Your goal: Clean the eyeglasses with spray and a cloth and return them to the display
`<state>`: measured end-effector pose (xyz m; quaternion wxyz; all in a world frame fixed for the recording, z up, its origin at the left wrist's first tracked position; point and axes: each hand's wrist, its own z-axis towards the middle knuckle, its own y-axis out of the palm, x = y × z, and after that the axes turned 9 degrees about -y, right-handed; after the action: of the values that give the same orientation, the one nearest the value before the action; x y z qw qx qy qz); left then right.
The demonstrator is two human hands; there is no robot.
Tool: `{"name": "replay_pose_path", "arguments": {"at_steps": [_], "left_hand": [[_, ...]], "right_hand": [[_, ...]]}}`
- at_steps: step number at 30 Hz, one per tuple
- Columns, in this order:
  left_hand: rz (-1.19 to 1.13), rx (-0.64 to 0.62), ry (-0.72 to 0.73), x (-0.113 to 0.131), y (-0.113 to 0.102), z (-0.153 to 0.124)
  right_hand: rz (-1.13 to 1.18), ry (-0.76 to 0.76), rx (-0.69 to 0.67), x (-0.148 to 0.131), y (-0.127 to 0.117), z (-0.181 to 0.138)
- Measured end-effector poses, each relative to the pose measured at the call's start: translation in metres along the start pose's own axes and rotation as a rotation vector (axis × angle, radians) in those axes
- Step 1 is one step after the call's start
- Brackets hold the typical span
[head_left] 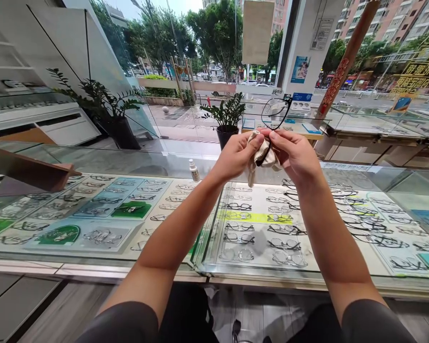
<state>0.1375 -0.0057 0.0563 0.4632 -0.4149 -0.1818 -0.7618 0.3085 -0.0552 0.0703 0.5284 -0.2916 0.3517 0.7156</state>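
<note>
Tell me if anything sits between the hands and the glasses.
Only the cloth: the left hand pinches it against the lower lens of the glasses. The right hand seems to grip the frame directly, beside the cloth. Nothing else intervenes.

The glasses [278,112] have a thin black frame and clear lenses. They are held up in the air in the middle of the scene. One lens sticks up, and the other is tucked down inside the cloth [262,157]. The cloth is small, soft and cream-coloured. It is bunched around the lower lens, pinched between the left hand [236,155] and the right hand [295,155], and one corner hangs down
</note>
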Motion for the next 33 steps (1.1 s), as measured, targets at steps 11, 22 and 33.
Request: {"name": "replay_pose_path", "arguments": {"at_steps": [11, 22, 33], "left_hand": [[-0.058, 0.049, -0.017, -0.009, 0.006, -0.006], [0.056, -0.091, -0.012, -0.008, -0.007, -0.004], [0.020, -0.020, -0.043, -0.014, -0.009, 0.000]], "right_hand": [[-0.012, 0.019, 0.017, 0.002, -0.001, -0.002], [0.081, 0.035, 0.035, 0.010, -0.005, 0.003], [0.103, 0.013, 0.039, 0.021, 0.001, 0.005]]}}
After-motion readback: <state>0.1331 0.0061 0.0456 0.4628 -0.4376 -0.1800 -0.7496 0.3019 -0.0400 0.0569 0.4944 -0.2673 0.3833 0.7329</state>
